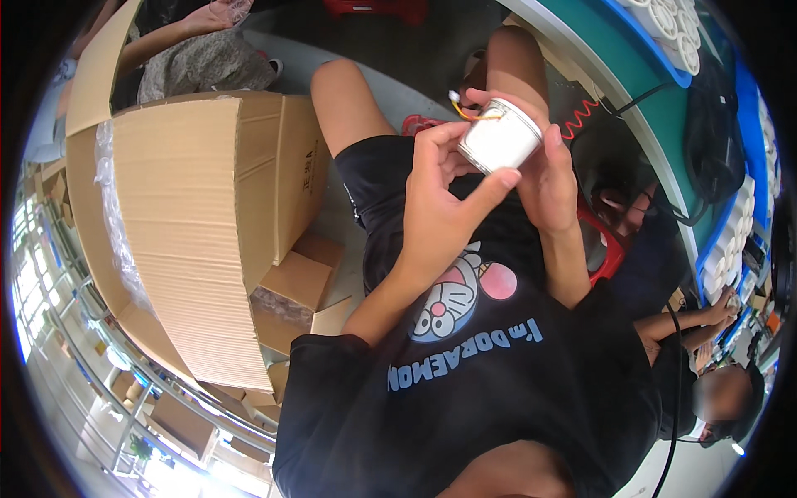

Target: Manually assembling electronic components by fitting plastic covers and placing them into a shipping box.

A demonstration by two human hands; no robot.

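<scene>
From where I stand, a green-topped bench with a pale edge runs along the right side of a workroom, beside a seated person in a black T-shirt. Both hands are together, closed around one white, drum-shaped part held up above the lap, clear of the bench. The left hand grips its left side and near edge, thumb along the lower rim; the right hand supports it from the right and behind.

I'd judge the part light and stiff, its smooth wall perhaps a little slippery. The curved wall looks the safest place to hold; the thin orange wire seems the fragile bit, best not pulled. The part is glossy white and short, with a darker line near one rim, and the wire ends in a small white connector.

Further out, a red coiled cable hangs at the bench edge, and a blue tray holds more white parts. To the left stands a large brown corrugated cardboard box, a smaller open carton beside it.
</scene>
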